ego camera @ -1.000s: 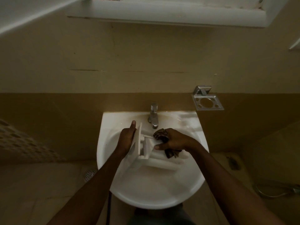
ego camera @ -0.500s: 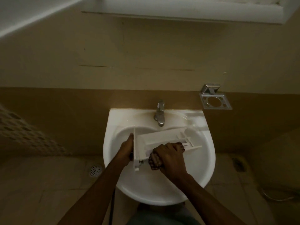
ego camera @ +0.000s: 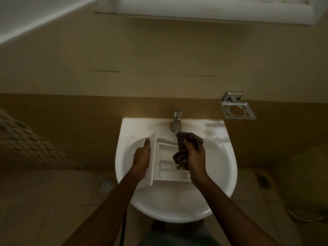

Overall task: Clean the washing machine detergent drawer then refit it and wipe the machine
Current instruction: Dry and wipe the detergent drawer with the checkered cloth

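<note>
**Spotter:** Left side first, what have you got?

**Me:** Left hand (ego camera: 142,155) gripping the detergent drawer (ego camera: 170,166) by its front panel, thumb up along it, over the sink (ego camera: 122,139) bowl near the left rim.

**Spotter:** Handling?

**Me:** Light, stiff plastic, I'd judge, and slick when wet, so the panel's the hold. Panel faces left, long axis runs right, compartments up. Cloth (ego camera: 190,139) bunched in my right hand (ego camera: 196,157), under the tap (ego camera: 176,121).
</note>
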